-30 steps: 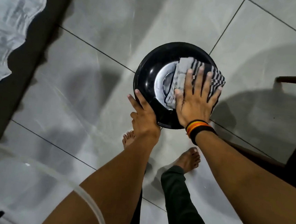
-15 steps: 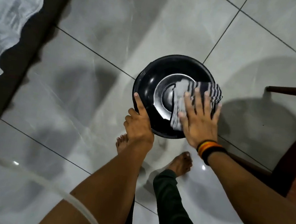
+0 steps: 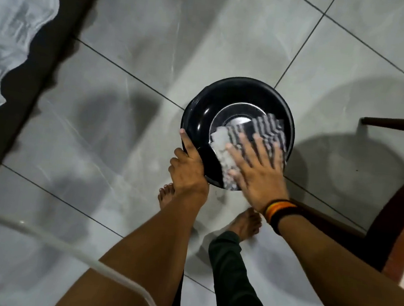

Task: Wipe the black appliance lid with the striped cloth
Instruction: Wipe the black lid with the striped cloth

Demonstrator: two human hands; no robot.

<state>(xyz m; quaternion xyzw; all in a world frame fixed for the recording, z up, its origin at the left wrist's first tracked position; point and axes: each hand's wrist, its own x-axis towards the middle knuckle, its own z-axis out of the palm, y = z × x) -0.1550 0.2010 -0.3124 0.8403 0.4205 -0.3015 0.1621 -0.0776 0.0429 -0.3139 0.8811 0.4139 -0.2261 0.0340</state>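
Black lid gripped by left hand; right hand, fingers spread, presses striped cloth.

**Black Lid, Striped Cloth, Grey Floor**

The appliance lid is glossy black, with a silver metallic ring around its centre. The cloth carries black and pale grey stripes, and its folded near part is plain light grey. A wristband shows black, orange and yellow bands. The floor tiles are pale grey, faintly marbled, with dark grout lines. The trouser leg is dark green. A white cable crosses the lower left.
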